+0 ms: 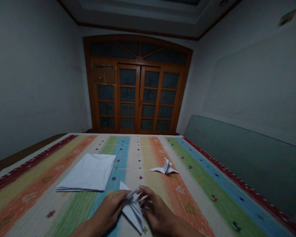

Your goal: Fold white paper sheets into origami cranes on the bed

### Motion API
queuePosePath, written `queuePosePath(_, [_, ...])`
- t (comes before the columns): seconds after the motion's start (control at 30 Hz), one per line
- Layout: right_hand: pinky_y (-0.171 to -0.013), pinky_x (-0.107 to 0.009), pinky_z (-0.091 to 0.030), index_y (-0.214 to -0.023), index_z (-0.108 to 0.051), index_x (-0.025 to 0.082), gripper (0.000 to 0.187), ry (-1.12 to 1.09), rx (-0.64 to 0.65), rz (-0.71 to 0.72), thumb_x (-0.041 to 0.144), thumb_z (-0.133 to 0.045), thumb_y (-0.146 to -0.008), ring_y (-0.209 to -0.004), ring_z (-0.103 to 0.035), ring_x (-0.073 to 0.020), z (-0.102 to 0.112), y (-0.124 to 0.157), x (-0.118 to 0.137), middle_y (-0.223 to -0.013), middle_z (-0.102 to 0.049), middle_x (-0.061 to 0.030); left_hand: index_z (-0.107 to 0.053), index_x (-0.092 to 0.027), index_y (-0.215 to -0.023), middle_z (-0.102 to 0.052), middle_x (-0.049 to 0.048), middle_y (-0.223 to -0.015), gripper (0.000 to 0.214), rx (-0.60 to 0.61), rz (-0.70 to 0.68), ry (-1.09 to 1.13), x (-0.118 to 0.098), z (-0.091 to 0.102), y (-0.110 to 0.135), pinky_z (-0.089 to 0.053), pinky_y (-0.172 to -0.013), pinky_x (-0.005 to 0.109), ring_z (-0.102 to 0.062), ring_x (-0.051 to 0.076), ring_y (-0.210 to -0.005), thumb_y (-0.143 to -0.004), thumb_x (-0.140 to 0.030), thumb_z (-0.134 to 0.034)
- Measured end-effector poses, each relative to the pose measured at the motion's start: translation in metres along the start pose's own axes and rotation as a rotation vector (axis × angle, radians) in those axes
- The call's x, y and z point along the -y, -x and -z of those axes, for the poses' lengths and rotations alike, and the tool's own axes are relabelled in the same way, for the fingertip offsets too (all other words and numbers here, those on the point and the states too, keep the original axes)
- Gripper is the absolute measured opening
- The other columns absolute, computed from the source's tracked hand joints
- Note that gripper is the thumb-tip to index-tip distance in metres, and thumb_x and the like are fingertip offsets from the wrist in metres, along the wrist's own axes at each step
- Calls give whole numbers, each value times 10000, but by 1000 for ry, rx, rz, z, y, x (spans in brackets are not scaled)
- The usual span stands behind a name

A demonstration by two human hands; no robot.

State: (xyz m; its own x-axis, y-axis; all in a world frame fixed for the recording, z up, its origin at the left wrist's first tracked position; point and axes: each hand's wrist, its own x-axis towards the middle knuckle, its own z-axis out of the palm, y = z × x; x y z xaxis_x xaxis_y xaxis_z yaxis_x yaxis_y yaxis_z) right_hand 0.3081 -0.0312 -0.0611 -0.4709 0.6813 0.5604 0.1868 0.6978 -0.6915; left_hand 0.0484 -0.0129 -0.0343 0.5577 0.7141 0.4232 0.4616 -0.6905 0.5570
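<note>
A partly folded white paper figure [133, 210] lies on the striped cloth [202, 197] near the front edge. My left hand [111, 209] pinches its left side with curled fingers. My right hand [155, 210] grips its right side, the forefinger reaching to the upper tip. A finished white paper crane [165, 168] stands on the orange stripe a little beyond my right hand. A stack of white paper sheets [88, 172] lies to the left of my hands.
The multicoloured striped cloth covers a wide flat surface running to a wooden glazed door [138, 98] at the far end. A grey-green padded edge [249, 161] runs along the right side under a plain wall.
</note>
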Motion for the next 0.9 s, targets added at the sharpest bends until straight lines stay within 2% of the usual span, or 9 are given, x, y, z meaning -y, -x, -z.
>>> queuePosePath(0.1, [-1007,-434,-558,-1596,-215,368,1002,5,51,-59,-32,-602,-763,-1127,-658,-231,0,4,-2,-1434,-554,-108,-620,-286,-1315,-756,61,-1264,305,25,48,126,-12,1,-2,-547,-983,300,-728,240,-1112,-1033,-225,-522])
queuePosePath(0.2, [-1042,-464,-532,-1613,-174,378,1005,35,71,-70,0,-627,-799,-1166,-653,-250,0,1,0,-1429,-566,-105,-559,-284,-1335,-736,67,-1292,303,61,58,198,-16,0,-3,-535,-990,312,-710,244,-1144,-1039,-227,-521])
queuePosePath(0.37, [-847,-342,-589,-1610,-188,330,899,23,5,-104,35,-587,-861,-873,-700,-179,-1,-6,-2,-1201,-662,-71,-575,-265,-1213,-752,58,-1155,188,86,58,211,-15,-2,0,-536,-940,295,-716,229,-1057,-1042,-221,-511])
queuePosePath(0.47, [-847,-344,-579,-1571,-299,290,796,72,-8,-126,53,-590,-870,-852,-696,-187,-1,-8,1,-1132,-692,-67,-615,-265,-1201,-745,65,-1168,200,83,45,201,-12,-4,1,-529,-968,316,-703,242,-1083,-1030,-206,-529])
queuePosePath(0.53, [-896,-371,-562,-1460,-469,251,626,149,-18,-118,69,-596,-875,-929,-695,-219,1,-10,5,-1121,-705,-86,-625,-270,-1232,-724,81,-1238,238,59,27,194,-8,-5,1,-514,-1019,350,-678,260,-1151,-1015,-201,-556])
queuePosePath(0.63, [-887,-364,-550,-1117,-676,204,284,250,-11,-68,79,-569,-886,-981,-683,-247,3,-14,12,-1063,-716,-110,-642,-265,-1182,-700,88,-1273,222,-2,-2,170,-4,-6,0,-501,-1053,371,-651,269,-1196,-988,-178,-580])
queuePosePath(0.67, [-868,-352,-549,-1018,-688,196,218,266,-14,-47,80,-554,-890,-968,-682,-246,3,-16,13,-1037,-715,-113,-647,-260,-1148,-700,88,-1257,205,-13,-13,158,-3,-6,0,-506,-1045,369,-651,267,-1187,-980,-166,-576])
queuePosePath(0.73, [-838,-331,-545,-948,-675,189,181,273,-35,-19,92,-528,-908,-934,-680,-236,3,-17,14,-1009,-713,-114,-645,-250,-1123,-701,93,-1221,199,-22,-19,128,-2,-7,0,-521,-1021,369,-655,265,-1159,-971,-152,-562])
queuePosePath(0.9, [-726,-288,-519,-941,-622,197,158,303,-151,-51,152,-474,-974,-770,-657,-208,1,-15,7,-859,-696,-67,-566,-271,-1332,-699,96,-1265,409,-67,30,107,1,-9,5,-514,-1068,419,-659,273,-1190,-940,-163,-612])
